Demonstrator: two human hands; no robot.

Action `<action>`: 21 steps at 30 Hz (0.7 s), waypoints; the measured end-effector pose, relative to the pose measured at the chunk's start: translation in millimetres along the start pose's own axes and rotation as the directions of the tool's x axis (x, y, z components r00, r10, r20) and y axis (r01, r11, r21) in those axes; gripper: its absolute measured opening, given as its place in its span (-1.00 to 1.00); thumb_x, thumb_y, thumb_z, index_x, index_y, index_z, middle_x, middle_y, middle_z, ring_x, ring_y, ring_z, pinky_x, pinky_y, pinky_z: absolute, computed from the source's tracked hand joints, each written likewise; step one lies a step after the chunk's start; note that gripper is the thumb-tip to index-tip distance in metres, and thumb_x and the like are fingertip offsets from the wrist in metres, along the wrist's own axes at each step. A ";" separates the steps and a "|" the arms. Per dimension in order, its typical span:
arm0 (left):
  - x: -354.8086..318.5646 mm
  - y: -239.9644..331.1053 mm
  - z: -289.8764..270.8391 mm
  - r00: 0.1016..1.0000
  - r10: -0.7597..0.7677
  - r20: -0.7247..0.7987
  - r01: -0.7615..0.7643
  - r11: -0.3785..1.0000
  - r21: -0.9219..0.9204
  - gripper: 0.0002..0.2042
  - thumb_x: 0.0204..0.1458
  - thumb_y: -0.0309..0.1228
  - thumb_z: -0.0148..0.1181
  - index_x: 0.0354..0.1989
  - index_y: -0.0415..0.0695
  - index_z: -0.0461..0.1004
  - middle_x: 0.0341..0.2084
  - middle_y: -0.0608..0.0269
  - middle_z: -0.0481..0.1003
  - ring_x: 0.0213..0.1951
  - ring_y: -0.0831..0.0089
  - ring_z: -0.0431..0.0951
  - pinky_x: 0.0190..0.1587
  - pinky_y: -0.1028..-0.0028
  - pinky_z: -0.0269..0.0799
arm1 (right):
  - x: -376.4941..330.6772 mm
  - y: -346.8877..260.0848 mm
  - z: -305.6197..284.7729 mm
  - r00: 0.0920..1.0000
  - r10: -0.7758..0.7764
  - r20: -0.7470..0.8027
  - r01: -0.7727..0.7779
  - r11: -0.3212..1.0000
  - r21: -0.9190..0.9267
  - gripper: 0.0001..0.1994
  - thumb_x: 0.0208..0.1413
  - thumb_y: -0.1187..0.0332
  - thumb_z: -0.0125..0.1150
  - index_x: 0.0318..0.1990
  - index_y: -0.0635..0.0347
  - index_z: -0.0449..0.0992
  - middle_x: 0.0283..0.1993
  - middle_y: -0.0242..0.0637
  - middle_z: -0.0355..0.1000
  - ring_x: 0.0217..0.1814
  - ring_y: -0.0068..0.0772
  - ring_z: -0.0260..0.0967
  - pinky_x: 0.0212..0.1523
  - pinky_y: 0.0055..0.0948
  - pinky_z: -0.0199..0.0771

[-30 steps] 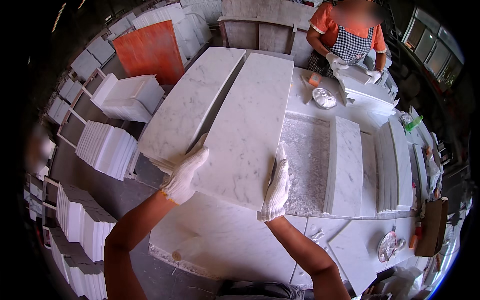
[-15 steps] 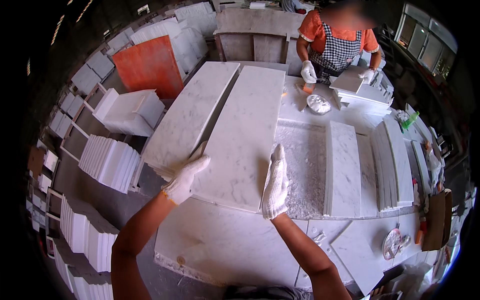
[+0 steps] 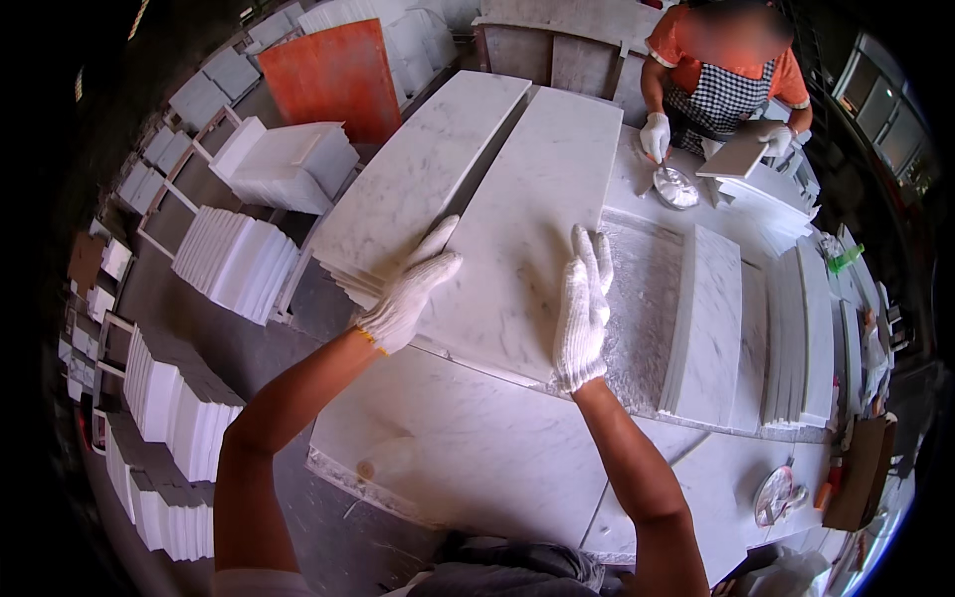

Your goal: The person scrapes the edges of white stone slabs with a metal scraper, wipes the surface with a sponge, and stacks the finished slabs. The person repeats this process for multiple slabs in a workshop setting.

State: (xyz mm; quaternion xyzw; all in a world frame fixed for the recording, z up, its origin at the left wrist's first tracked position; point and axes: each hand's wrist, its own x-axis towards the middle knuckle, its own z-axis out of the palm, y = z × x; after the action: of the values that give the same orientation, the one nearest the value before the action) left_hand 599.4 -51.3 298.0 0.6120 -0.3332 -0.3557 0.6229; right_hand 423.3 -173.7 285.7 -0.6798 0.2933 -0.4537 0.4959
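A long white marble slab [image 3: 542, 189] with grey veining lies lengthwise before me on the worktable [image 3: 468, 418]. My left hand [image 3: 410, 294], in a white knit glove, rests at its left edge near the close end, fingers stretched out. On the slab's right edge my right hand [image 3: 584, 308], gloved the same way, lies with its fingers extended and slightly spread. A second marble slab [image 3: 423, 164] sits on a stack just left of the first, across a narrow dark gap. The undersides of both hands are hidden.
Narrow marble strips [image 3: 702, 318] stand at the right. Across the table a co-worker [image 3: 721, 95] tilts a pale tile [image 3: 736, 157] and reaches to a bowl of white paste [image 3: 676, 187]. A second paste dish [image 3: 774, 496] sits near right. Stacked slabs [image 3: 234, 261] stand left.
My view has shifted. My left hand has slid farther along the slab's left edge; my right hand has turned from its side onto the right edge. The co-worker's hand has moved to the paste bowl.
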 end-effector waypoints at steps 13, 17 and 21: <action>-43.7 41.5 -11.6 0.918 -0.019 0.395 -0.254 0.737 0.626 -0.14 -0.11 -0.47 0.40 0.40 -0.22 0.04 0.42 -0.01 -0.02 0.45 0.29 -0.09 0.42 0.36 -0.07 | -51.4 -27.6 -52.9 0.855 -0.195 0.481 0.407 0.828 -0.387 -0.17 -0.09 0.07 0.47 0.35 0.05 0.22 0.45 0.40 -0.29 0.47 0.41 -0.15 0.28 -0.03 0.29; -44.5 32.4 -19.5 0.923 0.004 0.385 -0.273 0.711 0.648 -0.12 -0.13 -0.44 0.43 0.39 -0.20 0.05 0.43 -0.05 -0.06 0.46 0.22 -0.11 0.44 0.33 -0.10 | -52.6 -22.3 -50.2 0.850 -0.262 0.456 0.476 0.751 -0.456 -0.20 -0.12 0.11 0.49 0.32 0.02 0.27 0.44 0.38 -0.20 0.41 0.43 -0.02 0.18 -0.05 0.40; -44.0 36.6 -15.7 0.929 -0.013 0.370 -0.267 0.669 0.693 -0.11 -0.15 -0.43 0.46 0.39 -0.19 0.06 0.42 -0.09 -0.06 0.45 0.17 -0.10 0.43 0.32 -0.06 | -48.9 -23.7 -51.1 0.847 -0.307 0.434 0.495 0.752 -0.435 -0.24 -0.11 0.13 0.49 0.30 0.01 0.31 0.42 0.36 -0.13 0.36 0.39 0.09 0.12 -0.07 0.46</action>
State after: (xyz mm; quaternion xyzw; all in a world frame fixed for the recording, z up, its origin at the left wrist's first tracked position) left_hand 591.0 -5.7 335.1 0.7125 -0.5933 -0.2486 0.2804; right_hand 355.3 -145.1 297.0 -0.9040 0.1630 -0.3290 0.2191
